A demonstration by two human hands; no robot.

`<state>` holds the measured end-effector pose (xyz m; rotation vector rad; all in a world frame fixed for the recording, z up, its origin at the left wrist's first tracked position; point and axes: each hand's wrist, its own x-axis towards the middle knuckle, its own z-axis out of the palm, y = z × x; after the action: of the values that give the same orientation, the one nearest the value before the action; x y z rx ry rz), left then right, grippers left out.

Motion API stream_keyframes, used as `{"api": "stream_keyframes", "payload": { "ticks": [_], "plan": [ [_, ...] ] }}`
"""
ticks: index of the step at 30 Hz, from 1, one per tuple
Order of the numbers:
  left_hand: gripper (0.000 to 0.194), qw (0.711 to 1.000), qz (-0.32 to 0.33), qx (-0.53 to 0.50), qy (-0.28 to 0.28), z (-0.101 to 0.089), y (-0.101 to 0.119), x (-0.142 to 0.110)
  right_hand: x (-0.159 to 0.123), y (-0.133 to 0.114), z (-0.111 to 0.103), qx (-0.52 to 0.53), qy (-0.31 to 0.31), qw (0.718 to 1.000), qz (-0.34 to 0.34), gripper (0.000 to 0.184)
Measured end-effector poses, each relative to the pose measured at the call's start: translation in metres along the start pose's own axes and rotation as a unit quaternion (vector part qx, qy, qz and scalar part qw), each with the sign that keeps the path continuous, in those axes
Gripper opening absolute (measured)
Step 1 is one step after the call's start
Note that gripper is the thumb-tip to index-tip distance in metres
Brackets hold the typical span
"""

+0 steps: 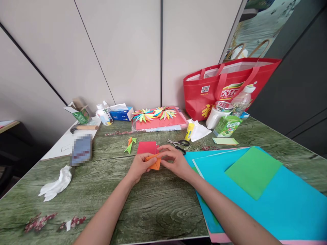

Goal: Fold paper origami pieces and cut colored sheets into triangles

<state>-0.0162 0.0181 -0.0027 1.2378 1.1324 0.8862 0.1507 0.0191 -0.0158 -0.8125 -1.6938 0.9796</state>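
The left hand's (139,166) thumb and fingers pinch a folded orange paper (156,165) held just above the table (158,204); the right hand's (175,161) fingers are bent at its right edge, and whether they grip it I cannot tell. If the left pinch slips while the right fingers press, the fold could come out crooked. Just beyond the orange paper lies a red paper square (146,147), which a knuckle could nudge. To its far right, scissors (178,142) lie close to the right hand and could be knocked. Right of the orange paper, the right forearm crosses large blue sheets (281,200) and could drag them, along with the green square (255,173) on top. Small folded pieces (129,147) lie to its far left; well beyond it are two colourful paper rosettes (165,113).
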Motion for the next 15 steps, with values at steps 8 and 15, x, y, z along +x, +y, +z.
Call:
{"api": "stream_keyframes", "payload": {
  "ticks": [8, 15],
  "plan": [
    [0.035, 0.990, 0.089, -0.090, 0.056, -0.001, 0.001, 0.002, 0.003, 0.009, -0.005, -0.031, 0.069, 0.997, -0.026, 0.008],
    [0.027, 0.988, 0.115, -0.096, -0.015, 0.003, -0.002, 0.001, 0.003, 0.012, -0.006, -0.051, 0.163, 0.985, -0.022, 0.008]
  ]
}}
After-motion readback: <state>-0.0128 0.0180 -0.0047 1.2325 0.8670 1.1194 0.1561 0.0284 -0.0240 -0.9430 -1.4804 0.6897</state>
